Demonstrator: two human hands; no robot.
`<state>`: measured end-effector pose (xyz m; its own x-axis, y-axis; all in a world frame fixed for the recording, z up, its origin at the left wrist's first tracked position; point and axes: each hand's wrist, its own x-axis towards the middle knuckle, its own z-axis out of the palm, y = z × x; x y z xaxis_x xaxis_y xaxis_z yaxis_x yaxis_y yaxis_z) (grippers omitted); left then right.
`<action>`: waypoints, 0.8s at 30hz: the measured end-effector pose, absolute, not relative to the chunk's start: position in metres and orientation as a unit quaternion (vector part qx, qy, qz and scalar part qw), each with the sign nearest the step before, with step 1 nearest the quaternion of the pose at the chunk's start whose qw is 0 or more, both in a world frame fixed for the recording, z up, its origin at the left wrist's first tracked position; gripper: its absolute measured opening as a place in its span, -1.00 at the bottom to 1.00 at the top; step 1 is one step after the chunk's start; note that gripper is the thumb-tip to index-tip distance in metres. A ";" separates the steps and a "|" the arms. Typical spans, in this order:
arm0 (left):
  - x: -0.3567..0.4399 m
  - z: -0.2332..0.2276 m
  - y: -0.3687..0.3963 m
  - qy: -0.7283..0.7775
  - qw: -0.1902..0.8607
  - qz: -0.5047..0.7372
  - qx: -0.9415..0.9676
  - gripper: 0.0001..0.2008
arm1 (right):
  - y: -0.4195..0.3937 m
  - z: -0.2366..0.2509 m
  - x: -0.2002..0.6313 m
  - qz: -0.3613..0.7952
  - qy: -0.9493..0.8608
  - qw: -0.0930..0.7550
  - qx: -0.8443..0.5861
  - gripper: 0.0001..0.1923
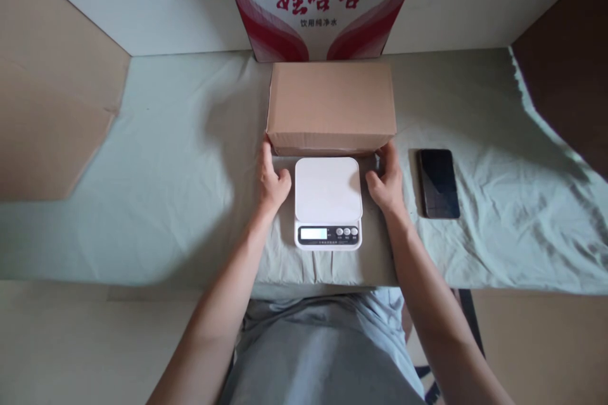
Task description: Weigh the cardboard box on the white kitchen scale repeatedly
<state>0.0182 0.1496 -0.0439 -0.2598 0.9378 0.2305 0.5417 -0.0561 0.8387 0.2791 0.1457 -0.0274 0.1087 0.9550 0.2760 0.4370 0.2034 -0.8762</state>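
A closed brown cardboard box (331, 100) sits just behind a white digital kitchen scale (327, 190). My left hand (273, 180) is at the box's lower left front corner, fingers against it and thumb pointing in toward the scale. At the opposite front corner, my right hand (387, 178) touches the box with its fingers, its thumb also turned inward. Both hands hold the box between them, though some fingertips are hidden by it. The scale's platform carries nothing, and its display is lit but unreadable.
A black smartphone (437, 183) lies right of my right hand on the pale green cloth (175, 139). Behind the box stands a large white and red carton (318, 38). Cardboard panels rise at the left (57, 88) and right (570, 63). The cloth's front edge is near my body.
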 end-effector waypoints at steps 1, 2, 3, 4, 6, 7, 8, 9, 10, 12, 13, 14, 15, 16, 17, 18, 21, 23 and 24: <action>0.017 -0.045 0.150 0.654 0.225 0.446 0.568 -0.15 | 0.145 -0.025 0.279 0.261 -0.619 0.456 -0.583 -0.21; 0.016 -0.046 0.150 0.655 0.232 0.438 0.570 -0.15 | 0.145 -0.024 0.278 0.253 -0.626 0.439 -0.593 -0.24; 0.016 -0.047 0.150 0.657 0.236 0.431 0.572 -0.16 | 0.145 -0.022 0.278 0.248 -0.630 0.429 -0.598 -0.26; 0.015 -0.047 0.151 0.658 0.238 0.424 0.574 -0.16 | 0.145 -0.021 0.278 0.246 -0.633 0.425 -0.598 -0.27; 0.013 -0.049 0.151 0.661 0.235 0.419 0.577 -0.18 | 0.144 -0.020 0.277 0.251 -0.633 0.429 -0.594 -0.29; 0.013 -0.050 0.151 0.660 0.232 0.421 0.577 -0.19 | 0.145 -0.020 0.276 0.255 -0.631 0.433 -0.591 -0.30; 0.013 -0.051 0.152 0.658 0.229 0.426 0.577 -0.20 | 0.145 -0.020 0.276 0.259 -0.629 0.439 -0.587 -0.32; 0.013 -0.052 0.153 0.655 0.227 0.431 0.578 -0.20 | 0.146 -0.020 0.276 0.264 -0.624 0.446 -0.584 -0.32; 0.012 -0.052 0.155 0.649 0.227 0.436 0.581 -0.20 | 0.148 -0.019 0.276 0.271 -0.619 0.455 -0.581 -0.33; 0.012 -0.049 0.159 0.635 0.229 0.448 0.586 -0.20 | 0.151 -0.015 0.277 0.281 -0.609 0.473 -0.571 -0.35; 0.012 -0.046 0.162 0.626 0.230 0.456 0.589 -0.20 | 0.152 -0.012 0.277 0.284 -0.608 0.481 -0.565 -0.38; 0.012 -0.040 0.163 0.616 0.228 0.468 0.591 -0.20 | 0.153 -0.007 0.278 0.284 -0.607 0.490 -0.557 -0.40; 0.013 -0.033 0.163 0.603 0.224 0.481 0.596 -0.20 | 0.153 -0.001 0.279 0.281 -0.607 0.501 -0.548 -0.41; 0.013 -0.025 0.162 0.587 0.220 0.494 0.602 -0.19 | 0.151 0.005 0.279 0.277 -0.607 0.514 -0.540 -0.41; 0.014 -0.015 0.159 0.572 0.217 0.507 0.608 -0.18 | 0.147 0.012 0.279 0.272 -0.604 0.527 -0.532 -0.40; 0.015 -0.005 0.153 0.558 0.214 0.518 0.612 -0.17 | 0.141 0.018 0.279 0.268 -0.601 0.539 -0.525 -0.38; 0.020 0.020 0.122 0.547 0.214 0.536 0.606 -0.16 | 0.111 0.033 0.276 0.263 -0.589 0.557 -0.523 -0.35; 0.024 0.027 0.093 0.559 0.216 0.538 0.593 -0.18 | 0.086 0.035 0.274 0.264 -0.579 0.553 -0.537 -0.36; 0.026 0.028 0.079 0.568 0.218 0.535 0.586 -0.19 | 0.073 0.033 0.273 0.270 -0.574 0.546 -0.547 -0.37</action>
